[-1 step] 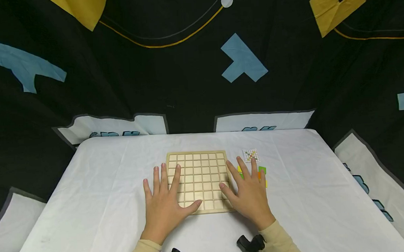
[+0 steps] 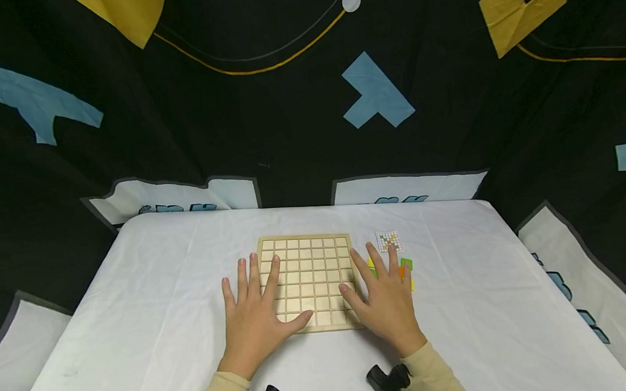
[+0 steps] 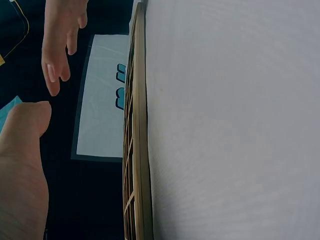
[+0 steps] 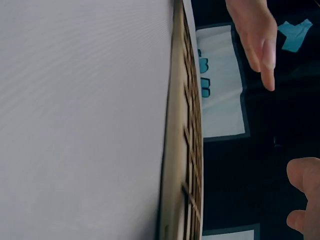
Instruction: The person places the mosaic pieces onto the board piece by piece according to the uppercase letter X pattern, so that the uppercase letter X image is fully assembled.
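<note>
A square wooden grid board (image 2: 306,275) with rows of shallow cells lies flat on the table in the head view. My left hand (image 2: 253,326), fingers spread and straight, is over its left side, with the thumb across the near edge. Over the right edge is my right hand (image 2: 388,309), also spread, with nothing in its grasp. Small coloured tiles, among them a green tile (image 2: 407,263) and a yellow tile (image 2: 371,262), show partly from behind the right fingers. Both wrist views look along the board's wooden rim (image 3: 142,130), with the fingers standing above the tabletop.
A small printed card (image 2: 390,241) with a coloured grid lies beyond the right fingertips. White cloth covers the table (image 2: 155,296). A black curtain (image 2: 268,133) with blue and yellow patches hangs behind it. Each wrist wears a black camera (image 2: 388,380).
</note>
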Available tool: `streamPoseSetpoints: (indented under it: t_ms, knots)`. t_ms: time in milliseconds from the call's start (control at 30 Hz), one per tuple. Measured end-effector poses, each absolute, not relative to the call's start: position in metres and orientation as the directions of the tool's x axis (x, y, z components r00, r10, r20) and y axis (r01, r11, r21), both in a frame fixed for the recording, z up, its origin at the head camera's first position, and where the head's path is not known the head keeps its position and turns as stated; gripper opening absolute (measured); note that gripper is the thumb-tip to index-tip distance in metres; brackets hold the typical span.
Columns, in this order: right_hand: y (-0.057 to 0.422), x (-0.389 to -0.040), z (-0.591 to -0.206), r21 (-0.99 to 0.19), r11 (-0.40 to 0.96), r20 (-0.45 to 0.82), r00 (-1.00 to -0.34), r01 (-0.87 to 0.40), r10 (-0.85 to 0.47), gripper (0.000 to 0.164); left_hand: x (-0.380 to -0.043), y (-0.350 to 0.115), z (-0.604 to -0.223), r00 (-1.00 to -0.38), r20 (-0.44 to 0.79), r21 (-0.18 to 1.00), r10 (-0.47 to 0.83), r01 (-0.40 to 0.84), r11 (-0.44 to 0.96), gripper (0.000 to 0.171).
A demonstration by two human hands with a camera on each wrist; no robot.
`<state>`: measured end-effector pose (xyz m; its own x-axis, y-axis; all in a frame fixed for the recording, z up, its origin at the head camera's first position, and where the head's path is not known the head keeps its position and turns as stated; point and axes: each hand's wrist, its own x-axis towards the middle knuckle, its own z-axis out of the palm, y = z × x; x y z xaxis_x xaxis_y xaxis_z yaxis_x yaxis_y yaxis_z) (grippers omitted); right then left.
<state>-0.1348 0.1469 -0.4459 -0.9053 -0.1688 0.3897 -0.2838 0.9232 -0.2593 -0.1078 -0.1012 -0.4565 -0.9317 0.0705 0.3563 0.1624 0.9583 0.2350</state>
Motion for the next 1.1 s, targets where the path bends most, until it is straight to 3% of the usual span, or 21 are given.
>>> streamPoseSetpoints:
  t_ms: [733,1100]
  knots:
    - [0.177,-0.141,-0.456,-0.341,0.910,0.353,-0.929,-0.236,-0.108,0.062,-0.103,-0.116,-0.466,-0.964,0.264,0.296,0.040,0.121,0.948,0.130]
    - [0.234,-0.170,-0.470,-0.411,0.910,0.208,-0.977,-0.050,0.040,0.046,-0.094,-0.126,-0.481,-0.981,0.185,0.344,0.056,0.118,0.931,0.133]
